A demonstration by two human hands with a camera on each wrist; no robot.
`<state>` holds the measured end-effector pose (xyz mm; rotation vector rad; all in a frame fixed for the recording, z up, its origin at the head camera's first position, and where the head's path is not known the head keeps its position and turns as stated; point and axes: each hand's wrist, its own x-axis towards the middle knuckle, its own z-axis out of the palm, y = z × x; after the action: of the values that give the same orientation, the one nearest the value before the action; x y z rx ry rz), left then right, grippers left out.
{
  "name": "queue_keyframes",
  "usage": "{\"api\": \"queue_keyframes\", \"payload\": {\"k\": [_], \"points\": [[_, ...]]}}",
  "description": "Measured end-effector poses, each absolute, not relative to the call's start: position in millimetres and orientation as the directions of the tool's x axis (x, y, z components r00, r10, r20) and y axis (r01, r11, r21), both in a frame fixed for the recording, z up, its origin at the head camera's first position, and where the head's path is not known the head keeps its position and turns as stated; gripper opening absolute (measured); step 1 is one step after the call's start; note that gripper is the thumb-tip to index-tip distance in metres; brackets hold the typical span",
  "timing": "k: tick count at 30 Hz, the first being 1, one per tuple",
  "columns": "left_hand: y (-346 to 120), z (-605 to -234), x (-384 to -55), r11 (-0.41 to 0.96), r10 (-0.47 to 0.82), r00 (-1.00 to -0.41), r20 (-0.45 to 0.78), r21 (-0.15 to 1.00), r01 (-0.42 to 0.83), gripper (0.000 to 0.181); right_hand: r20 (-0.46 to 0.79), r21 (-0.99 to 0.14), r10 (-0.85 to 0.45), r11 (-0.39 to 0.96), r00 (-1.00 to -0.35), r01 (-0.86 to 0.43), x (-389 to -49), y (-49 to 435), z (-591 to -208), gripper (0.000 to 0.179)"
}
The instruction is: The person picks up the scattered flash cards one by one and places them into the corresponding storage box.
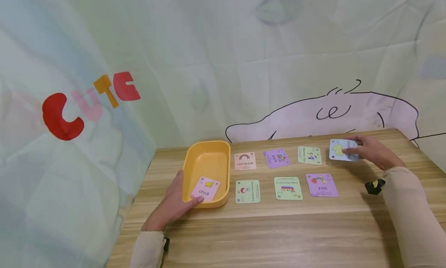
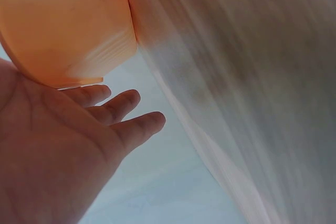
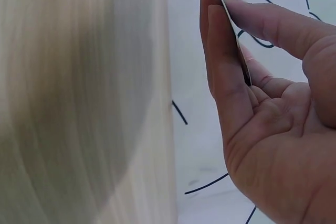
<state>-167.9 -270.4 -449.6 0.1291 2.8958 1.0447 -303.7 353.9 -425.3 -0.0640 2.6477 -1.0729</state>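
A yellow plastic tray (image 1: 206, 161) stands at the left of the wooden table. My left hand (image 1: 174, 200) holds its near left corner, thumb over the near rim and fingers along the outside wall. Inside leans a pink "chick" card (image 1: 207, 186), with the thumb tip at its lower edge. In the left wrist view, three fingers (image 2: 126, 106) extend past the tray's rim. My right hand (image 1: 378, 153) pinches a blue card (image 1: 336, 148) with a green melon picture, thumb on its face and fingers behind. The right wrist view shows this card (image 3: 239, 51) edge-on, raised beside the table.
Two rows of cards lie right of the tray: rainbow (image 1: 245, 162), park (image 1: 277, 158) and Teachers' Day (image 1: 309, 155) behind; Lantern Festival (image 1: 248, 191), Dragon Boat Festival (image 1: 288, 188) and zoo (image 1: 322, 185) in front. A printed curtain (image 1: 195, 66) hangs behind the table's back edge.
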Motion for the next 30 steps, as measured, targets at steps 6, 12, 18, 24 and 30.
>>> {"api": "queue_keyframes", "payload": {"k": [6, 12, 18, 24, 30], "points": [[-269.9, -447.9, -167.6, 0.767, 0.098, -0.995, -0.035, 0.640, 0.053, 0.118, -0.216, -0.684, -0.162, 0.729, -0.963, 0.031, -303.5, 344.4, -417.4, 0.085], [-269.7, -443.6, -166.1, 0.774, 0.094, -0.993, -0.067, 0.632, 0.031, 0.121, -0.184, -0.689, -0.170, 0.725, -0.968, 0.004, -302.7, 334.2, -413.3, 0.082], [-269.3, -443.0, -166.1, 0.775, 0.105, -0.993, -0.051, 0.630, 0.050, 0.120, -0.180, -0.707, -0.167, 0.707, -0.969, 0.010, -301.6, 319.3, -407.6, 0.080], [-269.5, -443.4, -166.8, 0.779, 0.091, -0.993, -0.080, 0.626, 0.021, 0.122, -0.155, -0.720, -0.191, 0.694, -0.969, -0.021, -302.3, 302.8, -403.3, 0.077], [-269.7, -444.7, -166.9, 0.779, 0.102, -0.994, -0.044, 0.624, 0.053, 0.119, -0.141, -0.752, -0.205, 0.658, -0.968, -0.030, -303.0, 287.9, -399.6, 0.073]]}}
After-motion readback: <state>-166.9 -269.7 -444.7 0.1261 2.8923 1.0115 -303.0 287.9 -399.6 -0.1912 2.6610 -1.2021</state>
